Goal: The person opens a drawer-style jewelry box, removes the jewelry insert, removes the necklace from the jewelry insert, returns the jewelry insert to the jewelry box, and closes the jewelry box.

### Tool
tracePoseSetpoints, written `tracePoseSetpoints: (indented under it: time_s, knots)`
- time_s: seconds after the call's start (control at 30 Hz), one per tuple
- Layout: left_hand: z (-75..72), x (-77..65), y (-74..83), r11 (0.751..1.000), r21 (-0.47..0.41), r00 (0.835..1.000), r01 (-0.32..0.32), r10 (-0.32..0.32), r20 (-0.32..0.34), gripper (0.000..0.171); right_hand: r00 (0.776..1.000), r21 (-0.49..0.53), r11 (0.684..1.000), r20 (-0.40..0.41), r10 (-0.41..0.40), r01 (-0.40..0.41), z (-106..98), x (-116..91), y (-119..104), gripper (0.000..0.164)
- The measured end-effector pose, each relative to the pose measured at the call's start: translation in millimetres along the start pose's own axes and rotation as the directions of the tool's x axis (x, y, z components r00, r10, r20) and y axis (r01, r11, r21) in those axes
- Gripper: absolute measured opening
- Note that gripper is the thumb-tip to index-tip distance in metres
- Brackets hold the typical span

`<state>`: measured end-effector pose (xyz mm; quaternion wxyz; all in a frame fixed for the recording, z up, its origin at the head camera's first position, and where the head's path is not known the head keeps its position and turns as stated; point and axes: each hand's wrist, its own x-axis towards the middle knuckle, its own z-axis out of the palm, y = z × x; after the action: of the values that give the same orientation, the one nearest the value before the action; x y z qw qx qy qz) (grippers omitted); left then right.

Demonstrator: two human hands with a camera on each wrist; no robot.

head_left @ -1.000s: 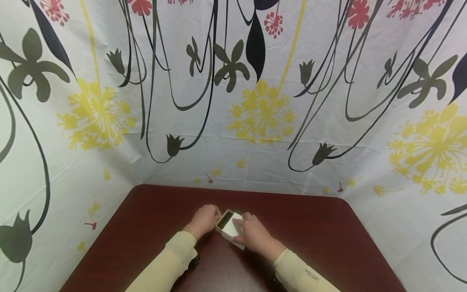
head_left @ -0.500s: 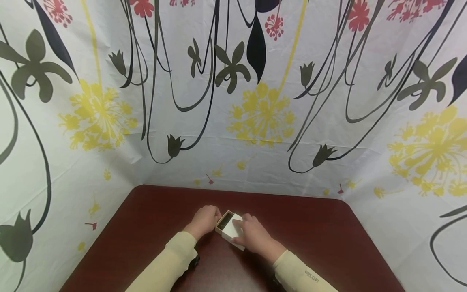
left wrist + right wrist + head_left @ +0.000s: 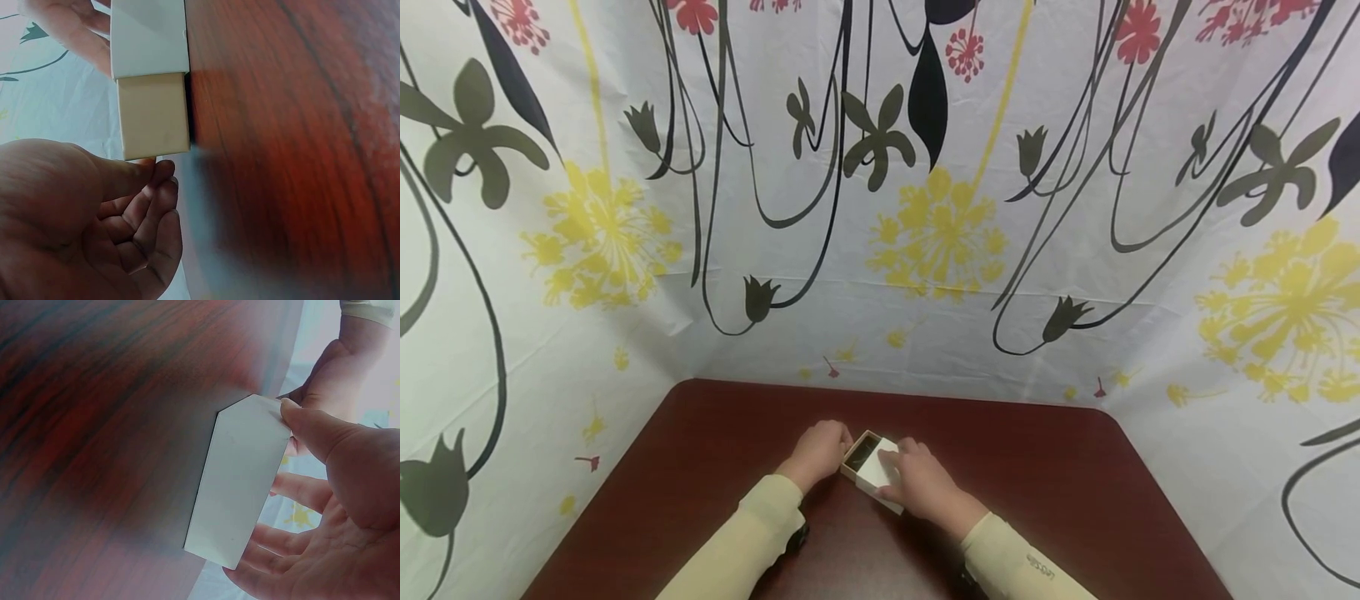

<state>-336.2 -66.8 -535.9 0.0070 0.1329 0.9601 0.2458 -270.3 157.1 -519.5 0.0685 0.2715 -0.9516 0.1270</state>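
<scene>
A small slide-out box lies on the table, its white sleeve [image 3: 880, 469] partly drawn off a tan inner drawer [image 3: 153, 115]. From above, the drawer's exposed part is open-topped, with a dark inside. My left hand [image 3: 817, 452] is at the drawer's far-left end; in the left wrist view its thumb and forefinger pinch that end's edge, the other fingers curled below. My right hand [image 3: 925, 483] grips the sleeve, thumb on one edge and fingers along the other side, as the right wrist view shows. The sleeve's long white face [image 3: 237, 481] is turned to that camera.
The dark red wooden table [image 3: 1037, 483] has rounded back corners. A white cloth printed with flowers [image 3: 880, 250] hangs behind it and on both sides. Both forearms wear pale yellow sleeves [image 3: 752, 525].
The drawer sticks out of the white sleeve by a sliver more to the left, and my left hand has shifted very slightly with it. My right hand stays in place.
</scene>
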Motion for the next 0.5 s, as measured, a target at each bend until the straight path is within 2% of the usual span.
tracePoseSetpoints:
  time_s: [0.27, 0.5]
  knots:
    - [-0.4, 1.0, -0.9, 1.000, -0.004, 1.000, -0.003, 0.003, 0.007, 0.018, 1.000, 0.002, 1.000, -0.002, -0.008, 0.008, -0.4, -0.4, 0.5, 0.060]
    - [-2.0, -0.2, -1.6, 1.000, -0.016, 1.000, -0.019, 0.019, -0.023, 0.018, 1.000, -0.005, 1.000, -0.018, -0.013, 0.013, -0.6, 0.0, 0.4, 0.059]
